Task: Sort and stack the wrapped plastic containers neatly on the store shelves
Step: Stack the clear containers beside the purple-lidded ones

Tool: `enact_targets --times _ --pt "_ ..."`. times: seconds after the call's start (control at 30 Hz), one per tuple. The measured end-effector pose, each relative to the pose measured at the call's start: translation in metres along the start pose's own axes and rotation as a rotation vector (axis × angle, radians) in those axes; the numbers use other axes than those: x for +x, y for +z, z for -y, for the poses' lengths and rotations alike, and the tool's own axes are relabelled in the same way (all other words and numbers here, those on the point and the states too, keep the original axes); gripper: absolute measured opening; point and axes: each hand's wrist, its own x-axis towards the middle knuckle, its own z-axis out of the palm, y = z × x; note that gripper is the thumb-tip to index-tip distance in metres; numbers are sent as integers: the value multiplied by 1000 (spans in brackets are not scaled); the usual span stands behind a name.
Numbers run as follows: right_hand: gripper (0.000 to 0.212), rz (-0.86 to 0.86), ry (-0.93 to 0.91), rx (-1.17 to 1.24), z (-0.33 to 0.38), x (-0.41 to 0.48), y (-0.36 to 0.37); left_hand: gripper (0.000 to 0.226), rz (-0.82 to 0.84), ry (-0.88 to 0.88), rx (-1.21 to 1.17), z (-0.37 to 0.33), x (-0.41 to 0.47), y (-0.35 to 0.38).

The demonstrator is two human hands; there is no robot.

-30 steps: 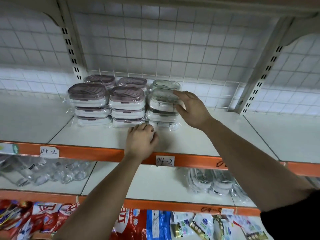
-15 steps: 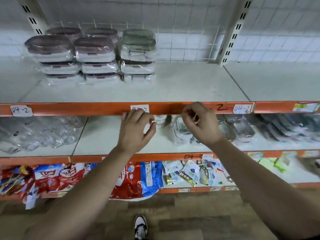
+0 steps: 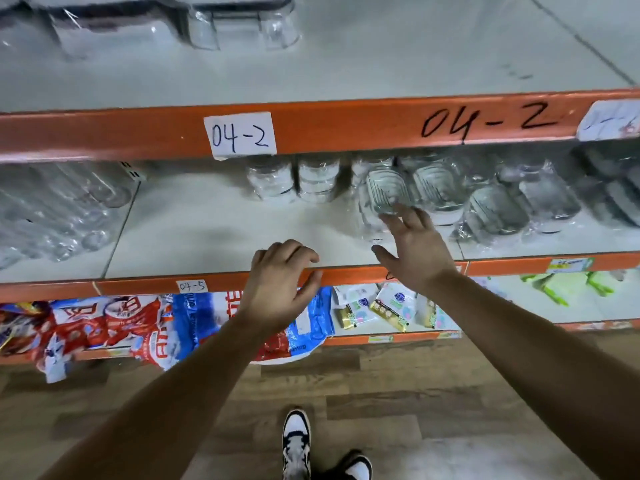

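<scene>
Right hand (image 3: 412, 251): empty, fingers spread and straight, thumb out to the side, held above the orange front edge (image 3: 138, 287) of the middle shelf (image 3: 214, 230).

Wrapped container (image 3: 382, 192): clear, ribbed lid, in film. It lies on the shelf just behind that edge, right at the right fingertips (contact blurred; cannot tell whether they touch).

Left hand (image 3: 280, 285): fingers curled over the top of the orange front edge, thumb against its face, holding the edge. The wrapped container is up and to the right of this hand, apart from it.

Further wrapped containers (image 3: 495, 209): a loose, tilted row behind the edge, running rightward from the first.

Round wrapped stacks (image 3: 318, 178): two, upright, well behind the edge.

Clear bottles (image 3: 59, 209): behind the edge, far left.

Paper label "04-5" (image 3: 191, 286): on the edge, left of the left hand.

Upper shelf lip with label "04-2" (image 3: 240, 135): above the edge; more wrapped tubs (image 3: 239, 22) sit on top.

Red and blue bags (image 3: 104, 323) and small packets (image 3: 384, 306): below the edge.

Shoes (image 3: 296, 441): on wood-look floor, lowest.
</scene>
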Motion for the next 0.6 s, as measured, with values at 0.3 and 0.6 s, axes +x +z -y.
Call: enact_targets --times 0.3,0.6 --pt "73 -138 136 -209 3 50 49 41 -21 -140 202 87 55 39" --pt "39 -454 211 26 1 71 69 60 -95 -322 304 121 156 50"
